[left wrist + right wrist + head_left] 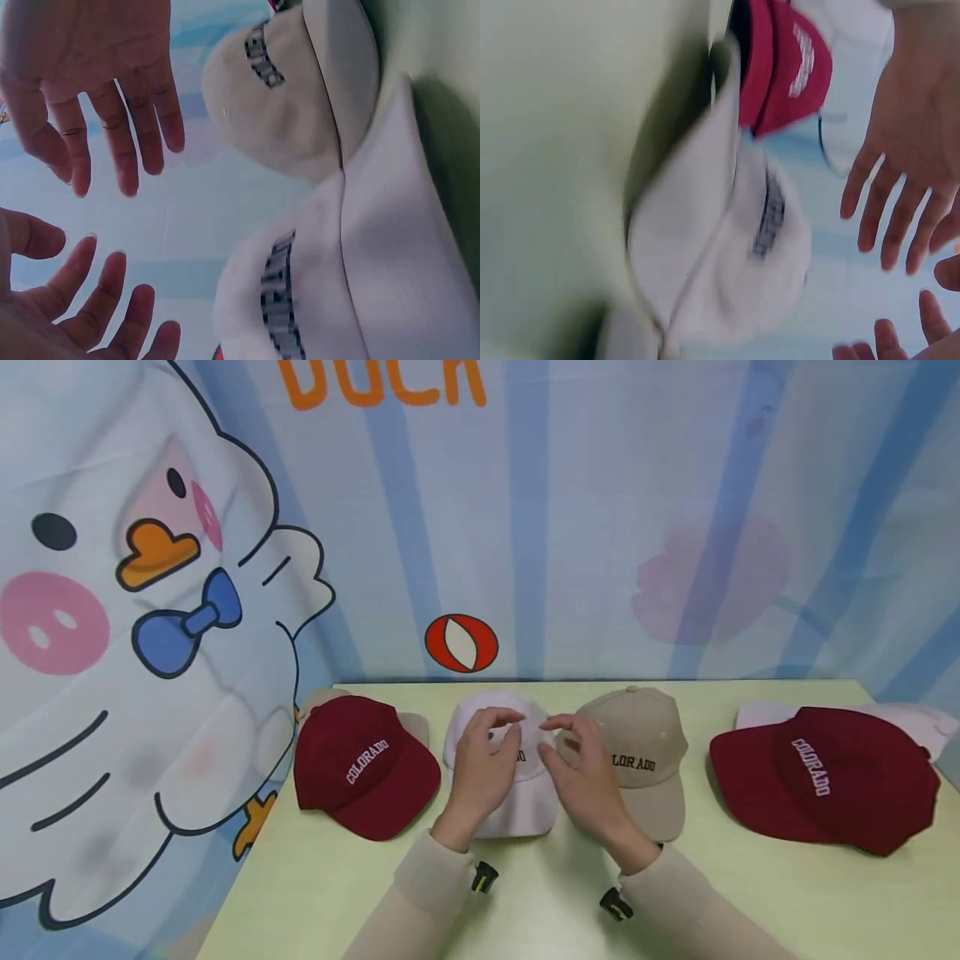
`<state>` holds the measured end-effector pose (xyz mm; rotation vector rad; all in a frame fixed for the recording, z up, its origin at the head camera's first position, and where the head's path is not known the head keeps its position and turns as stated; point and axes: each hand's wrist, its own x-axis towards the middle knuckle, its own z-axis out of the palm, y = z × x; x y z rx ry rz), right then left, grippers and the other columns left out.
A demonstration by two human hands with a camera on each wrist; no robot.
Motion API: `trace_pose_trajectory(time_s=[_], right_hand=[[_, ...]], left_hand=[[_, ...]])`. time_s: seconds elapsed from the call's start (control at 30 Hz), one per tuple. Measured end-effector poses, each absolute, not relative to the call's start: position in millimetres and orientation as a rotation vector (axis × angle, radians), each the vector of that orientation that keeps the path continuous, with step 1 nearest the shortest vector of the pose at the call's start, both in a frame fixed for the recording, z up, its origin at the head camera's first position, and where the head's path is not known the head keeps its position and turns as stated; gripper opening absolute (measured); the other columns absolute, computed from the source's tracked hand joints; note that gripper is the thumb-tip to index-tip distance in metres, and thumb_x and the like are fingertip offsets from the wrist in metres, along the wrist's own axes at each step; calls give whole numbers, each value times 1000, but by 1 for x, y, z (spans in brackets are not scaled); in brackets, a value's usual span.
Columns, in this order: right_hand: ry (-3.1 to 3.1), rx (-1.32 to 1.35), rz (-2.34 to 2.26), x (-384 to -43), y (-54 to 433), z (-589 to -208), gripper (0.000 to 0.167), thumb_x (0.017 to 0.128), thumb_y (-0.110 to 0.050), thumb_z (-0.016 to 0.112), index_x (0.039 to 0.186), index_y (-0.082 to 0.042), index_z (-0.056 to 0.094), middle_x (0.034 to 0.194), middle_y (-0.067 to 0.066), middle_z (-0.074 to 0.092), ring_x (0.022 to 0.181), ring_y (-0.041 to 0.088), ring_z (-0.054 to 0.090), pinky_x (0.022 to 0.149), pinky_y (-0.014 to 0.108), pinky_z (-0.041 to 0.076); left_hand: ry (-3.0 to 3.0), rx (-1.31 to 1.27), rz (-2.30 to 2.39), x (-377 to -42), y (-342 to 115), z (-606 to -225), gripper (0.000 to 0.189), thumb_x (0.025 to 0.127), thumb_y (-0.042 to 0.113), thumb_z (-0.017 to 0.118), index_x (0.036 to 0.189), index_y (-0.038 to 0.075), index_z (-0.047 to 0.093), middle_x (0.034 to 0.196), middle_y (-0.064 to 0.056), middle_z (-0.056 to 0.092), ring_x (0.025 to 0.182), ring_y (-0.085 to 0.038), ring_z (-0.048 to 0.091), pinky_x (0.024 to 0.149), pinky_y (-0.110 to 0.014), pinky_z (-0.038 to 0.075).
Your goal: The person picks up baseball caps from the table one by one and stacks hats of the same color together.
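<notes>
Both hands hover over a white cap [517,814] in the middle of the table, facing each other with a gap between them. The left hand [483,772] is bent loosely at the fingers and grips nothing. Opposite it, the right hand [588,781] also holds nothing and overlaps the left side of a beige cap [648,722] in the head view. In the left wrist view, spread fingers of both hands appear beside the white cap [292,292] and the beige cap [262,90]. The hands partly hide the white cap's dark lettering in the head view.
A dark red cap [360,752] lies at the left over a beige one [416,727]. Another dark red cap [840,785] sits at the right, with a white cap [911,718] behind it. A printed cloth backdrop [585,543] rises behind the light table [292,893].
</notes>
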<state>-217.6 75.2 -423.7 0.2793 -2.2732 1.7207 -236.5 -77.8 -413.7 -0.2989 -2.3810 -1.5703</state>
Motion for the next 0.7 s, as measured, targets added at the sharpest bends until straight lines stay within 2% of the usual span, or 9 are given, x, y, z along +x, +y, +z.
trace_pose_trajectory(time_s=[0.13, 0.27, 0.43, 0.53, 0.7], right_hand=[[-2322, 301, 1966, -212, 41, -430, 25, 101, -8, 63, 125, -3, 62, 132, 16, 62, 124, 32, 61, 106, 50, 50], [-2411, 309, 2182, -209, 17, -439, 35, 102, -13, 61, 136, -3, 59, 136, 18, 61, 120, 29, 64, 100, 45, 55], [-2409, 342, 2489, -208, -9, -452, 50, 104, -14, 55, 150, 3, 47, 140, 27, 57, 118, 27, 66, 103, 45, 55], [-2332, 342, 2703, -208, -23, -459, 57, 103, -13, 54, 155, 6, 38, 144, 29, 53, 121, 27, 63, 108, 46, 52], [-2240, 228, 2927, -208, -37, -470, 68, 101, -8, 53, 160, 9, 22, 148, 30, 50, 136, 40, 55, 115, 51, 45]], left_hand=[[-2384, -160, -1443, -234, -106, -416, 22, 103, 22, 56, 118, 15, 69, 124, -8, 65, 124, -28, 58, 109, -52, 44], [-2386, -42, -1336, -235, -134, -419, 26, 102, 22, 56, 125, 12, 65, 130, -12, 59, 123, -31, 52, 106, -53, 42], [-2408, 109, -1196, -237, -170, -419, 35, 101, 22, 57, 133, 8, 59, 138, -16, 50, 130, -35, 41, 105, -54, 38], [-2386, 206, -1156, -238, -191, -420, 40, 101, 23, 57, 137, 7, 54, 144, -18, 44, 140, -36, 33, 111, -56, 34], [-2350, 369, -1135, -239, -225, -424, 49, 102, 25, 56, 145, 5, 46, 152, -21, 36, 146, -38, 25, 114, -62, 33]])
